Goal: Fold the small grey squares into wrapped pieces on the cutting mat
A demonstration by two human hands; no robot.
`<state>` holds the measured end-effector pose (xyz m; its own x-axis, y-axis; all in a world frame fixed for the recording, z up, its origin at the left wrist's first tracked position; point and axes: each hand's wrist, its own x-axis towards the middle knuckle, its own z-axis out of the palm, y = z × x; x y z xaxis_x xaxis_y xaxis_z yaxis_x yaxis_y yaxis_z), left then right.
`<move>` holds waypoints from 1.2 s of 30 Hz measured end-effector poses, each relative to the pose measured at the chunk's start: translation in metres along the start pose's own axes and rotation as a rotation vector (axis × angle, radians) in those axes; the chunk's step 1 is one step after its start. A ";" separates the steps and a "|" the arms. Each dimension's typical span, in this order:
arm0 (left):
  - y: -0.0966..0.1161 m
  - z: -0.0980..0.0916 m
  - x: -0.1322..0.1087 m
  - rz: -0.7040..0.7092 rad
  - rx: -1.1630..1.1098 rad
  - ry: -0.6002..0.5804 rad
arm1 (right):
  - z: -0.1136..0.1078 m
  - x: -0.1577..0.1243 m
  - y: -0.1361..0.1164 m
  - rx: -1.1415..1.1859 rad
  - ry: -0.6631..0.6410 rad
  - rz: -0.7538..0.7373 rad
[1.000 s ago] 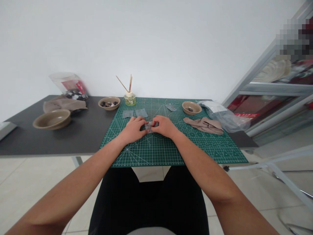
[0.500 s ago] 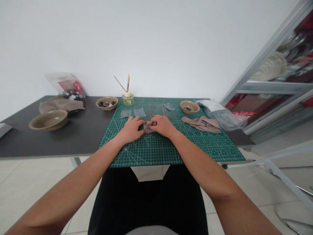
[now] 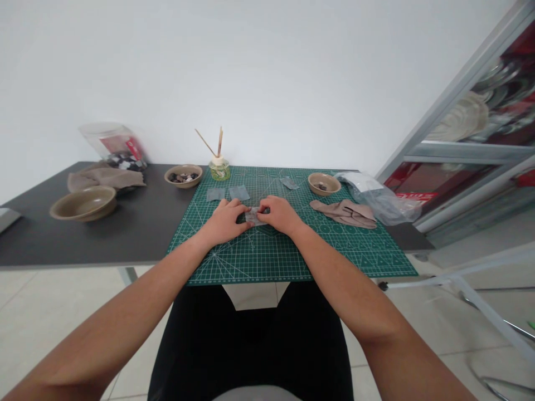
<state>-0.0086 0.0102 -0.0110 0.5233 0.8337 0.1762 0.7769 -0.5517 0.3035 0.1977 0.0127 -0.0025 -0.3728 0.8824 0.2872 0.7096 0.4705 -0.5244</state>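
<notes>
Two flat clear packets lie just beyond the left hand on the green mat; a third packet lies farther right. A diffuser bottle stands at the mat's far left corner, beside a stone-filled bowl. A crumpled cloth lies to the right. Mid-mat, fingers partly cover the small clear bag. The right hand pinches it; the left's thumb and forefinger stand apart at its edge, whether gripping I cannot tell. Its contents are hard to make out
</notes>
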 end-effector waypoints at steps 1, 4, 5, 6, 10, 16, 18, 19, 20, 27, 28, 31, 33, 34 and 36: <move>0.000 0.000 0.000 0.000 0.000 0.002 | 0.000 0.000 0.000 -0.008 -0.005 -0.007; -0.001 0.001 0.001 -0.005 0.007 -0.001 | 0.001 0.001 0.000 -0.006 -0.028 -0.038; -0.001 0.001 0.001 -0.007 0.009 -0.004 | 0.001 0.001 0.000 0.005 -0.036 -0.046; -0.001 0.001 0.001 -0.008 0.009 -0.007 | 0.001 0.001 0.001 0.021 -0.045 -0.054; -0.001 0.001 0.000 -0.009 -0.005 0.003 | 0.002 0.001 0.006 0.069 -0.062 -0.071; 0.000 0.001 0.000 -0.008 0.003 -0.001 | 0.002 0.001 0.007 0.016 -0.006 -0.021; 0.000 0.001 0.000 -0.005 0.009 -0.002 | 0.002 0.001 0.005 -0.006 0.003 -0.019; 0.000 0.001 0.000 -0.004 0.008 -0.001 | 0.003 0.001 0.005 -0.014 0.001 -0.025; 0.000 0.001 0.000 -0.005 0.005 0.002 | 0.003 0.001 0.004 -0.020 -0.004 -0.035; -0.002 0.002 0.001 -0.008 -0.018 0.012 | 0.002 0.002 0.005 0.061 -0.059 -0.071; -0.002 0.002 0.001 -0.007 -0.017 0.011 | 0.002 0.002 0.006 0.067 -0.059 -0.068; -0.003 0.003 0.001 -0.004 -0.001 0.006 | 0.002 0.002 0.009 0.052 -0.031 -0.048; -0.003 0.003 0.001 -0.003 0.012 0.003 | 0.003 0.002 0.010 0.031 0.002 -0.027; -0.002 0.003 0.001 -0.002 0.015 0.004 | 0.003 0.002 0.010 0.017 0.018 -0.016; -0.001 0.002 0.001 0.000 0.016 0.008 | 0.003 0.002 0.009 -0.010 0.036 -0.002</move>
<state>-0.0080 0.0117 -0.0129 0.5208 0.8337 0.1835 0.7824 -0.5521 0.2882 0.2014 0.0189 -0.0089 -0.3526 0.8805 0.3169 0.7150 0.4720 -0.5158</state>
